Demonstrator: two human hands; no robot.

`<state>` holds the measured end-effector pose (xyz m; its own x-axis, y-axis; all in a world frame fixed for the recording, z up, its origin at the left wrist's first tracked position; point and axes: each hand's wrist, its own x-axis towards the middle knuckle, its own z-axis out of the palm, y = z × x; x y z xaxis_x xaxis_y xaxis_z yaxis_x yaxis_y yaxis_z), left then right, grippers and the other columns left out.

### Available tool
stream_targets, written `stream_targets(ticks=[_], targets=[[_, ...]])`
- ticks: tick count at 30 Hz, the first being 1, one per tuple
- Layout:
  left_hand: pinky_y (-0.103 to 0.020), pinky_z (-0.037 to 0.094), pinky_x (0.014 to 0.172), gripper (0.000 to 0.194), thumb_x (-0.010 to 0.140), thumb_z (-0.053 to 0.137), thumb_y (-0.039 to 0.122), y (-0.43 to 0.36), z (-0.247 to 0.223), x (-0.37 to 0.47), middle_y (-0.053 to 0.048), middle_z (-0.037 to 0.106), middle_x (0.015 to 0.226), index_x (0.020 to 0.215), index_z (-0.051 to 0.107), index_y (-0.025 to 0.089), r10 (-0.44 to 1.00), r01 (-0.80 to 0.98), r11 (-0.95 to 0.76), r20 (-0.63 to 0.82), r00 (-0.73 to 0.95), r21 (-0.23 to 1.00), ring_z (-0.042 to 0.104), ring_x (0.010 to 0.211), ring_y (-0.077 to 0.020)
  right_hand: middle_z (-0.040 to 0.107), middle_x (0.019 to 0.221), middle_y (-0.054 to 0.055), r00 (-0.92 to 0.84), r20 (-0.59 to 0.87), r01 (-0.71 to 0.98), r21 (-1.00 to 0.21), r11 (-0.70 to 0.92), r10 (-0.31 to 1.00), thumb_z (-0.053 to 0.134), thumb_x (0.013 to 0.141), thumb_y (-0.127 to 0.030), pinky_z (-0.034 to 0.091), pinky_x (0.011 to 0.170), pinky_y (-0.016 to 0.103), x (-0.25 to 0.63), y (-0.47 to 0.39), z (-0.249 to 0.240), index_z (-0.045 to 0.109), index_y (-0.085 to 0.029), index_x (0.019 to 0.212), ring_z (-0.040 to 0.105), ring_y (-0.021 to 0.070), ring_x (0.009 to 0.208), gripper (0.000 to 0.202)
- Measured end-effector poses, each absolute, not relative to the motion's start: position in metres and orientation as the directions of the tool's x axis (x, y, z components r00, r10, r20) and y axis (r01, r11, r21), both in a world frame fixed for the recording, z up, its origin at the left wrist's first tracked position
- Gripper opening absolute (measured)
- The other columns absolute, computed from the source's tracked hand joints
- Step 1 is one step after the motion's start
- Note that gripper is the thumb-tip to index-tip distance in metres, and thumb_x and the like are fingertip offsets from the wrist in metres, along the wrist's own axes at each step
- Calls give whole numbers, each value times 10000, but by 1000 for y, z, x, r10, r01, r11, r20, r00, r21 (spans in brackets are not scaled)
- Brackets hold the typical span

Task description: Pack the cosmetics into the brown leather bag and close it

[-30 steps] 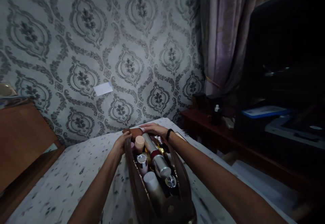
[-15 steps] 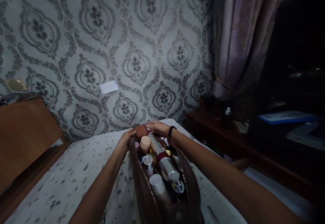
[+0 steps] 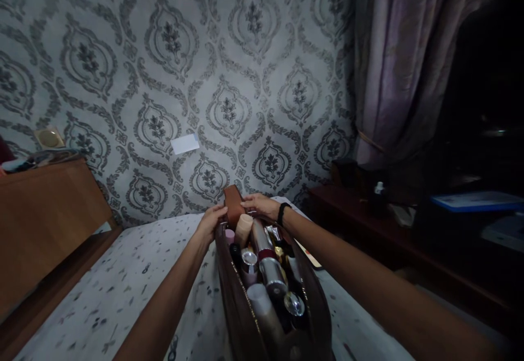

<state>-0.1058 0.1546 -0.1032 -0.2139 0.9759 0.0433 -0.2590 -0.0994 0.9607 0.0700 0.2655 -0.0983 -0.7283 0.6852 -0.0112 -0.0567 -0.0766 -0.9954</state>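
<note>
Both hands meet at the far end of the open brown pouch on the bed — left hand gripping its rim, right hand pinching the upright tab. Bottles crowd inside.

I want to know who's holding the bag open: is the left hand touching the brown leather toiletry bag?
Touching. The head view shows the left hand with fingers curled over the far rim of the brown leather toiletry bag, beside its upright brown tab.

brown pouch | open, upright on bed | packed with cosmetic bottles | end tab raised
</note>
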Motion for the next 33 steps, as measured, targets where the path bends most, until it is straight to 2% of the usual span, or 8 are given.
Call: stream_targets(ticks=[5, 9, 11, 15, 21, 26, 29, 33], targets=[[-231, 476, 628, 327, 615, 847, 200, 152, -102, -104, -6, 714, 699, 904, 700, 155, 968, -230, -123, 66, -240, 965, 650, 619, -137, 657, 1199, 73, -728, 34, -90, -995, -46, 685, 676, 922, -331, 578, 851, 400, 78, 258, -97, 599, -185, 1247, 670, 204, 990, 364], [-228, 445, 595, 388, 590, 849, 222, 145, -99, -101, 7, 720, 721, 941, 692, 168, 961, -209, -145, 87, -261, 967, 624, 585, -129, 730, 919, 3, -774, 70, -115, -993, -30, 629, 864, 642, -175, 558, 668, 294, 85, 244, -91, 603, -216, 1223, 677, 160, 728, 638], [-231, 441, 594, 398, 582, 848, 240, 140, -96, -98, 3, 724, 726, 941, 694, 165, 960, -197, -155, 101, -261, 968, 623, 586, -134, 744, 881, 6, -799, 76, -113, -993, -25, 596, 870, 584, -164, 539, 602, 278, 88, 236, -87, 603, -215, 1218, 668, 162, 676, 690], [-239, 455, 631, 380, 558, 855, 256, 130, -93, -92, -8, 728, 719, 889, 696, 156, 957, -169, -176, 128, -261, 970, 632, 610, -144, 756, 897, 28, -826, 81, -99, -995, -2, 558, 856, 566, -147, 519, 580, 247, 94, 224, -78, 602, -202, 1225, 673, 159, 687, 708], [-239, 454, 673, 388, 565, 843, 273, 120, -89, -85, -31, 744, 776, 914, 729, 146, 950, -123, -223, 187, -250, 967, 647, 689, -162, 759, 986, 51, -851, 66, -61, -998, 27, 520, 879, 521, -130, 569, 679, 302, 105, 213, -67, 561, -223, 1272, 708, 201, 794, 821], [-258, 478, 750, 363, 581, 821, 271, 115, -86, -79, -33, 763, 859, 917, 732, 168, 931, -97, -282, 247, -269, 955, 664, 765, -179, 743, 941, 11, -846, 97, -76, -995, 62, 524, 890, 527, -172, 550, 698, 295, 111, 207, -66, 481, -240, 1327, 691, 183, 792, 901], [-253, 473, 777, 293, 614, 807, 263, 112, -86, -73, -22, 758, 872, 881, 719, 177, 911, -63, -316, 284, -300, 947, 659, 803, -180, 725, 871, -24, -833, 120, -91, -993, 80, 540, 882, 533, -191, 522, 661, 285, 110, 204, -67, 485, -247, 1278, 664, 165, 721, 846], [-246, 469, 777, 212, 664, 779, 258, 110, -88, -65, -3, 736, 817, 848, 703, 187, 882, -9, -357, 333, -334, 934, 641, 807, -180, 707, 838, -33, -805, 150, -106, -988, 109, 575, 855, 584, -274, 488, 657, 280, 109, 198, -67, 533, -241, 1152, 646, 164, 711, 654]])
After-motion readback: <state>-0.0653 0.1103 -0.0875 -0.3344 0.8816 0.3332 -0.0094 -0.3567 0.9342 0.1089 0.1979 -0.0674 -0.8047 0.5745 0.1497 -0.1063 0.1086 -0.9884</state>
